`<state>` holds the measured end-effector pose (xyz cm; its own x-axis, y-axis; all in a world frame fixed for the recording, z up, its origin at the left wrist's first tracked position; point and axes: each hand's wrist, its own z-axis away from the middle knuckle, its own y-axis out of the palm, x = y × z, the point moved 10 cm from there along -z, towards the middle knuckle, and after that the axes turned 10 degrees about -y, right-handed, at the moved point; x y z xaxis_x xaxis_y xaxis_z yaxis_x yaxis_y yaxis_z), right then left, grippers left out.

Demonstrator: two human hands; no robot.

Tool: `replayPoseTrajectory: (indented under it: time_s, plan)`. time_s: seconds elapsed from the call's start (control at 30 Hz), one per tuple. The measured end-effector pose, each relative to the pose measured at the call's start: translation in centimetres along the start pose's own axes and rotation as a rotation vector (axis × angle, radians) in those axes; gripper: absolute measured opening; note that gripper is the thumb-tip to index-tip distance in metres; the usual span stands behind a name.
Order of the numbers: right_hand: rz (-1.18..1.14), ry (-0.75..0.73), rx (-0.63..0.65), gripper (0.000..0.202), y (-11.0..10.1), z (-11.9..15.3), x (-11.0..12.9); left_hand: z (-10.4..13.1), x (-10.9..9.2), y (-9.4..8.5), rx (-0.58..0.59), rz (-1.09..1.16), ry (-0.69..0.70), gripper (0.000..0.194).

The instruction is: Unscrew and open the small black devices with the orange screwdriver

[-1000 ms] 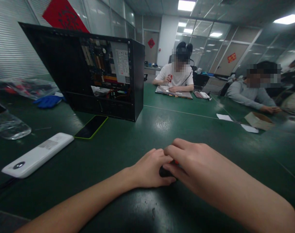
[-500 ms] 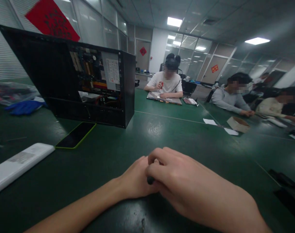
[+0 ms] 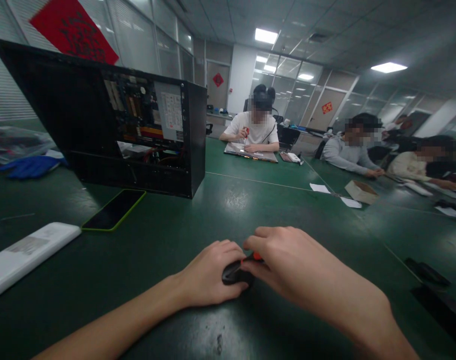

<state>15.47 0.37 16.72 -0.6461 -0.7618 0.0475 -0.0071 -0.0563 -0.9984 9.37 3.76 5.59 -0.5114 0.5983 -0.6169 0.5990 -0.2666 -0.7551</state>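
Note:
My left hand (image 3: pixel 214 275) is wrapped around a black computer mouse (image 3: pixel 231 274), low over the green table, with the fingers on its far side and the thumb on the near side. My right hand (image 3: pixel 288 265) is closed just beside it, gripping a thin black tool with orange parts (image 3: pixel 256 256). The tool's tip meets the mouse; most of its length is hidden by my fingers, so its exact kind does not show.
An open black computer case (image 3: pixel 197 140) stands at the back left. Near it lie a phone with a green edge (image 3: pixel 115 210), a white bar-shaped object (image 3: pixel 32 255) and a blue glove (image 3: pixel 32 166). Across the table (image 3: pixel 167 225) sit several people, with an open box (image 3: pixel 361 192) and papers.
My right hand has shifted right, uncovering the mouse in my left hand and the orange parts of the tool. The view has turned slightly.

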Motion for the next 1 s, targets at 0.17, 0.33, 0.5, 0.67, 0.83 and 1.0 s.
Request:
replayPoseTrajectory:
  time_s: [0.17,0.33,0.5,0.67,0.83,1.0]
  plan:
    - [-0.087,-0.036,0.043,0.022,1.8,1.5,-1.0,0.2,0.1,-0.2,0.023,-0.081,0.009,0.036]
    - [-0.197,0.002,-0.002,0.023,3.1,4.2,-4.4,0.0,-0.2,-0.2,0.042,-0.097,0.033,0.041]
    - [-0.21,0.014,-0.082,0.031,3.9,7.4,-7.7,-0.6,-0.7,0.3,0.053,-0.131,0.034,0.046]
    - [-0.249,-0.016,-0.131,0.026,4.5,8.6,-8.2,-0.7,-0.7,0.5,0.063,-0.144,0.03,0.041]
    - [-0.284,-0.042,-0.15,0.024,5.0,8.6,-7.7,-0.5,-0.7,0.3,0.043,-0.108,0.047,0.039]
    - [-0.302,-0.033,-0.154,0.023,5.3,8.6,-8.0,-0.6,-0.5,0.4,0.041,-0.079,0.038,0.037]
